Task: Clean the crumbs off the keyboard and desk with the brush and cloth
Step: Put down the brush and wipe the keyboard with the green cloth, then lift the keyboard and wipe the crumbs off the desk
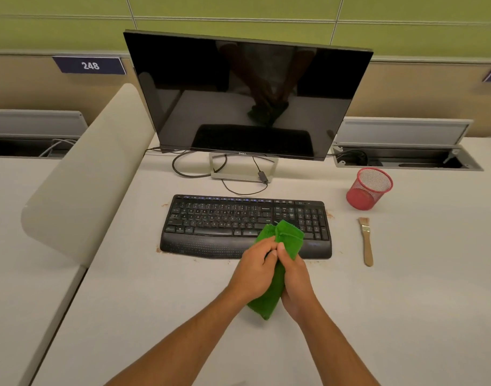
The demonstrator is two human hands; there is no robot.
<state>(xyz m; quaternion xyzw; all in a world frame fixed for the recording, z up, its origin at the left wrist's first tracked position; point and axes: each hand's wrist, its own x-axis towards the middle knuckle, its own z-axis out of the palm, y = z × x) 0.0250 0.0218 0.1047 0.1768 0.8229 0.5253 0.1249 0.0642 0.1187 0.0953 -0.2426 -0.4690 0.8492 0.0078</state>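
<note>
Both hands, left [254,270] and right [291,277], hold the green cloth [287,235] in a tight grip; the red mesh cup [369,188] on the counter [160,302] shows nothing inside.

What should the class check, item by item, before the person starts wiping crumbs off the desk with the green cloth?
1. Cloth held firmly: ok. Left hand and right hand both grip the green cloth.
2. Cloth spread flat for wiping: not ok, it is bunched.
3. Crumbs located: ok. Brown crumbs lie on the desk round the keyboard.
4. Brush within reach: ok. The brush lies right of the keyboard, untouched.
5. Keys free of crumbs: cannot tell.
6. Red mesh cup away from the wiping path: ok.
</note>
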